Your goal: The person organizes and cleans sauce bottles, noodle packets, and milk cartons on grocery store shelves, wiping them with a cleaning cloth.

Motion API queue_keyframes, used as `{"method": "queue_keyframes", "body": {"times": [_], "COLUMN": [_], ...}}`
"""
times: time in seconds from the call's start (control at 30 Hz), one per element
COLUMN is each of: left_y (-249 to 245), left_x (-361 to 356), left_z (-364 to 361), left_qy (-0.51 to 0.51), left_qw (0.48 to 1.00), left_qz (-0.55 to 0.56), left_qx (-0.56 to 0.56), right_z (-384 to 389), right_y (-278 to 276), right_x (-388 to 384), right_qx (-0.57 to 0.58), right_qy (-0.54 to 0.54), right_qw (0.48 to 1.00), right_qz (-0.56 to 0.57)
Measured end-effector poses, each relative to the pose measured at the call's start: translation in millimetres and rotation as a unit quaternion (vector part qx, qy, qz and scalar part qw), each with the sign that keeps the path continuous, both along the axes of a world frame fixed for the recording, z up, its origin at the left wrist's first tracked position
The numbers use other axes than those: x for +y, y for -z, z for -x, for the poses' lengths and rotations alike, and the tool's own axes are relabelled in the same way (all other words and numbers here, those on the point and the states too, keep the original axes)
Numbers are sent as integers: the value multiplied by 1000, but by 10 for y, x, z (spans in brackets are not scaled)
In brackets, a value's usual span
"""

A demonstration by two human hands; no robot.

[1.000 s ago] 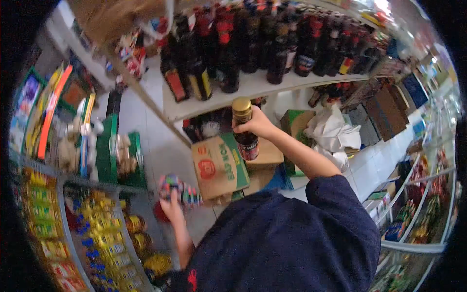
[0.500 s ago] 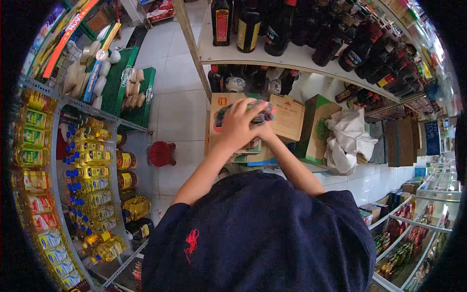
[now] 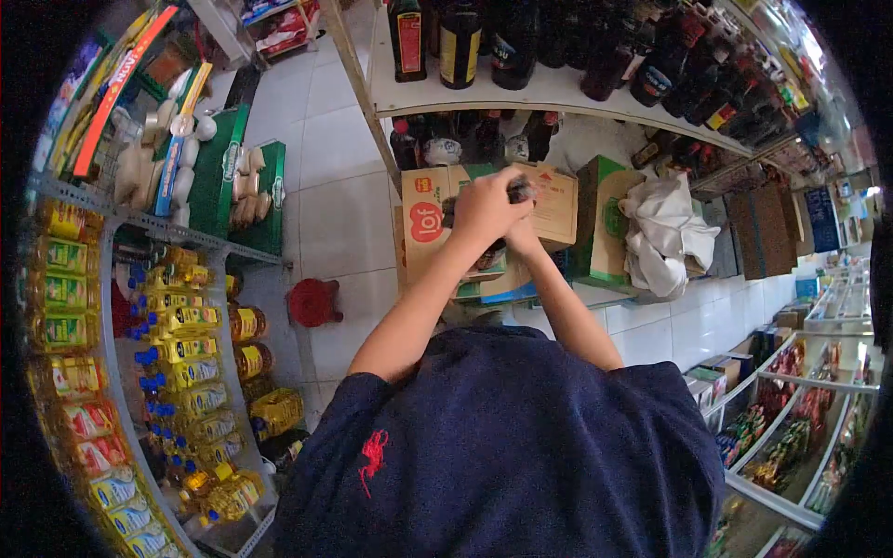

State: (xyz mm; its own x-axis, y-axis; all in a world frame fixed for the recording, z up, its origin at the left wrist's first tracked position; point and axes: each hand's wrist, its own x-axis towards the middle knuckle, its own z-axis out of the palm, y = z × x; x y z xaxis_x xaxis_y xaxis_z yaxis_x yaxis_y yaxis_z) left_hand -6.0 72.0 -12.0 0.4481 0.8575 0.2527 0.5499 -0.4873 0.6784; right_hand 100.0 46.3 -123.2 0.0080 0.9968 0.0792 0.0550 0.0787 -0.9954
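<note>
Both hands meet on a dark bottle above an open carton.

The dark bottle [image 3: 490,253] stands out in front of the person's chest, over the cardboard box [image 3: 426,223] on the floor. Only its lower body shows. The left hand [image 3: 484,206] is clamped down over its top, fingers curled. The right hand [image 3: 523,240] comes up just behind and is mostly hidden, so I cannot tell its grip. Beyond is a shelf [image 3: 549,93] of bottles, with a red stool [image 3: 313,302] off to the left.
</note>
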Motion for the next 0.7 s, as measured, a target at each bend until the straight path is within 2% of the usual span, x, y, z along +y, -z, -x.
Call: {"method": "queue_keyframes", "body": {"times": [0.07,0.1,0.13,0.2,0.23,0.3,0.33,0.4,0.47,0.53,0.6,0.63,0.67,0.7], "left_y": [48,70,105,205,312,508,569,954,1188,1367,1465,1510,1380,1138], "left_x": [-17,-62,-96,-157,-160,-130,-157,-149,-282,-319,-343,-321,-338,-377], "left_z": [52,63,65,58,61,84,92,110,88,50,59,38,-30,-109], "left_qy": [-11,-1,2,-37,-35,-54,-74,-89,-104,-120,-171,-164,-167,-121], "left_qw": [995,991,991,976,976,899,871,886,873,860,854,830,830,878], "left_qz": [79,60,61,82,83,181,229,211,219,227,267,317,317,233], "left_qx": [-64,-122,-120,-197,-198,-396,-428,-404,-423,-441,-412,-428,-428,-400], "right_z": [10,3,4,26,-15,-55,-90,-45,57,96,56,13,-71,-176], "right_y": [-60,-84,-98,-252,-130,31,93,-120,-389,-444,-427,-419,-405,-381], "right_x": [-25,-31,-64,-151,-149,-196,-233,-339,-448,-439,-446,-439,-426,-420], "right_qx": [43,2,3,6,-7,-8,-7,2,135,154,23,44,45,119], "right_qy": [-4,-8,-5,8,-3,17,35,28,92,96,140,134,131,106], "right_qw": [999,1000,1000,998,999,999,999,998,986,981,989,989,990,986], "right_qz": [28,10,12,61,52,42,33,53,-31,-66,-40,-37,-34,-40]}}
